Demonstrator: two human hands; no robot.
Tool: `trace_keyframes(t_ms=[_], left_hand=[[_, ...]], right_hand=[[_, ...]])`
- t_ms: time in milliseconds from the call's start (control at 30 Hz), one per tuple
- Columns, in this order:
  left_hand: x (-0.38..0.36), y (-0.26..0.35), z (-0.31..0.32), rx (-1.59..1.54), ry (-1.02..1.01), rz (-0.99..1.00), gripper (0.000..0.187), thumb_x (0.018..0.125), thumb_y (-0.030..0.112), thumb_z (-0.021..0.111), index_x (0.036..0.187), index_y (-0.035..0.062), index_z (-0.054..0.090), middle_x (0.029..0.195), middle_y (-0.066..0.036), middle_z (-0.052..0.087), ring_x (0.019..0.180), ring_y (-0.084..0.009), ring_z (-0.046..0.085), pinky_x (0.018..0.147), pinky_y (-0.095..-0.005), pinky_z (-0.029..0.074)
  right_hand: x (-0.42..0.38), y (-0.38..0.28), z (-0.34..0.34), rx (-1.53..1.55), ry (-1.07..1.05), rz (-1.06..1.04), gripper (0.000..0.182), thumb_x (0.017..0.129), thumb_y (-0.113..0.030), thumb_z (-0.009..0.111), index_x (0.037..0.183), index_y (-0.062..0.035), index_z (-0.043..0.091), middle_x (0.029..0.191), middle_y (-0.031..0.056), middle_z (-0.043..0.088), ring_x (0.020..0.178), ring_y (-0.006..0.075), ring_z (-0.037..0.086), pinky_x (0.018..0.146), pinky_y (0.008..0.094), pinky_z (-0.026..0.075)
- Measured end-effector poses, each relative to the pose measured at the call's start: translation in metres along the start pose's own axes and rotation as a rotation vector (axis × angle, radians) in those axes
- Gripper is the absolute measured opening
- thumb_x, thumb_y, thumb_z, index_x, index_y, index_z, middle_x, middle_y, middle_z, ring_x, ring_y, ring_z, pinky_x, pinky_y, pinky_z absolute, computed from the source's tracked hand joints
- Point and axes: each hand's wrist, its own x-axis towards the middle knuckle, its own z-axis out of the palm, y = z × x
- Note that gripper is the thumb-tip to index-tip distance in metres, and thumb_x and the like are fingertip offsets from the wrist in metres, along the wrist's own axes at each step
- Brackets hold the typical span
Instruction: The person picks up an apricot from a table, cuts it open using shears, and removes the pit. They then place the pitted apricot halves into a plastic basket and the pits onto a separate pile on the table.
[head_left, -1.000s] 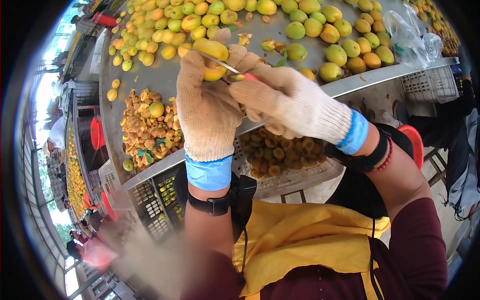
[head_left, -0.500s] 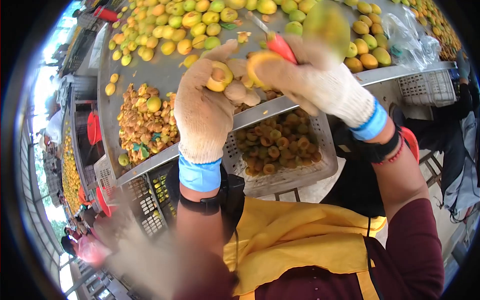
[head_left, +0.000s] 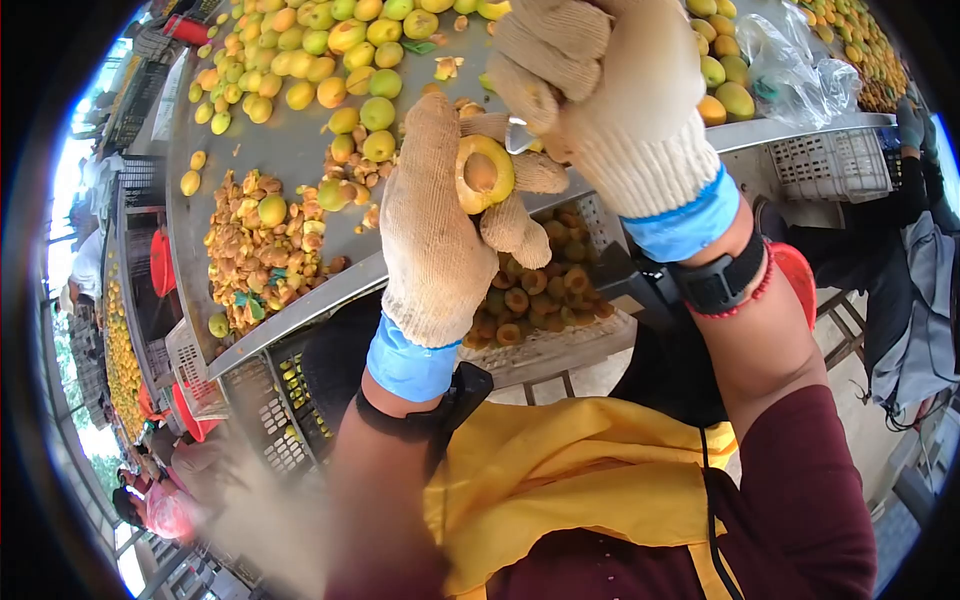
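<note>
My left hand (head_left: pixel 437 235), in a cream knit glove, grips a halved yellow apricot (head_left: pixel 482 175) with its brown pit still in the flesh. The cut face points up toward me. To the right, my right hand (head_left: pixel 600 80), gloved the same way, is closed with its fingers curled. A short metal piece of a knife (head_left: pixel 518 136) shows between the two hands; its handle is hidden in the right hand. Below the hands, a plastic crate (head_left: pixel 530 368) holds many pitted apricot halves (head_left: pixel 530 290).
Whole apricots (head_left: pixel 330 60) cover the back of the metal table (head_left: pixel 330 125). A heap of pits and scraps (head_left: pixel 262 245) lies at its left. A clear plastic bag (head_left: pixel 800 70) and a white crate (head_left: pixel 830 165) are at the right. A person (head_left: pixel 165 510) is at the far left.
My right hand has moved up and left, close to the left hand, and the red knife handle is now hidden. The apricot in my left hand now shows its cut face and pit more fully.
</note>
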Motion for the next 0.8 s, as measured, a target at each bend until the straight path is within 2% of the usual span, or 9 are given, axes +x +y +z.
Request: trace_keyframes(t_ms=[67,200,300,400,433,500,667,767,800], left_hand=[[-0.003,-0.001,-0.002,0.175,-0.121,0.069,0.032,0.113,0.033,0.035,0.119,0.0041,0.046,0.083,-0.01,0.065,0.049,-0.0144,0.051,0.043,-0.0324,0.048],[0.002,-0.005,-0.01,0.427,-0.16,0.23,0.025,0.111,0.023,0.039,0.124,0.0037,0.048,0.091,-0.009,0.064,0.061,-0.0146,0.059,0.053,-0.0293,0.053],[0.011,-0.013,-0.019,1.011,-0.094,0.643,0.025,0.106,0.012,0.048,0.129,0.0027,0.049,0.096,-0.007,0.063,0.081,-0.0131,0.064,0.067,-0.0269,0.056],[0.007,-0.013,-0.012,1.165,0.082,0.399,0.036,0.098,0.006,0.056,0.133,0.0009,0.05,0.106,-0.01,0.066,0.101,-0.0202,0.066,0.079,-0.0305,0.056],[0.019,-0.033,-0.022,1.263,0.208,0.665,0.039,0.095,0.005,0.059,0.133,0.0007,0.051,0.109,-0.013,0.068,0.105,-0.0259,0.066,0.081,-0.0345,0.056],[0.03,-0.042,-0.028,1.349,0.338,0.935,0.042,0.092,0.004,0.061,0.133,0.0004,0.052,0.113,-0.015,0.069,0.108,-0.0315,0.066,0.083,-0.0385,0.056],[0.048,-0.013,-0.038,1.219,0.107,0.711,0.051,0.084,-0.005,0.062,0.133,0.0022,0.052,0.11,-0.019,0.068,0.096,-0.0397,0.069,0.078,-0.0405,0.056],[0.064,-0.003,-0.066,0.581,-0.043,0.307,0.044,0.088,-0.002,0.062,0.131,0.0043,0.057,0.106,-0.015,0.069,0.088,-0.0334,0.073,0.074,-0.0374,0.057],[0.07,0.0,-0.075,0.842,0.011,0.482,0.039,0.091,0.004,0.062,0.13,0.0033,0.06,0.105,-0.012,0.07,0.09,-0.0276,0.072,0.075,-0.0358,0.057]], right_hand=[[0.002,0.004,-0.001,-0.128,-0.03,-0.045,0.052,0.108,-0.044,0.053,0.084,-0.0003,0.069,0.05,-0.0026,0.041,0.038,0.0118,0.036,0.035,0.029,0.034],[0.0,0.006,0.002,-0.153,-0.036,-0.013,0.052,0.109,-0.044,0.052,0.082,-0.0019,0.067,0.051,-0.0016,0.043,0.038,0.0124,0.039,0.036,0.0292,0.034],[0.0,0.019,-0.001,-0.185,-0.01,-0.048,0.049,0.109,-0.043,0.052,0.085,-0.0026,0.065,0.052,-0.0022,0.044,0.038,0.0122,0.038,0.037,0.0284,0.033],[0.003,0.029,0.003,-0.17,0.014,-0.069,0.047,0.109,-0.043,0.051,0.087,-0.0035,0.064,0.052,-0.0031,0.044,0.039,0.0119,0.037,0.038,0.0276,0.033],[0.004,0.031,0.005,-0.133,0.014,-0.052,0.046,0.109,-0.043,0.051,0.087,-0.004,0.064,0.053,-0.0034,0.044,0.039,0.0116,0.037,0.038,0.0275,0.033],[0.008,0.033,0.01,-0.057,0.013,-0.023,0.045,0.109,-0.042,0.051,0.087,-0.0048,0.063,0.053,-0.0041,0.044,0.039,0.0111,0.037,0.038,0.0272,0.032],[0.018,0.025,0.007,-0.09,0.066,0.008,0.042,0.108,-0.041,0.054,0.085,-0.0065,0.062,0.054,-0.0058,0.045,0.04,0.0095,0.037,0.038,0.0266,0.033],[0.026,0.017,0.003,-0.208,0.132,0.001,0.04,0.107,-0.04,0.056,0.083,-0.0075,0.061,0.055,-0.0069,0.045,0.04,0.0084,0.037,0.038,0.0263,0.034],[0.032,0.015,0.0,-0.241,0.152,0.003,0.04,0.106,-0.04,0.056,0.083,-0.0078,0.061,0.055,-0.0072,0.045,0.04,0.0081,0.037,0.038,0.0262,0.034]])
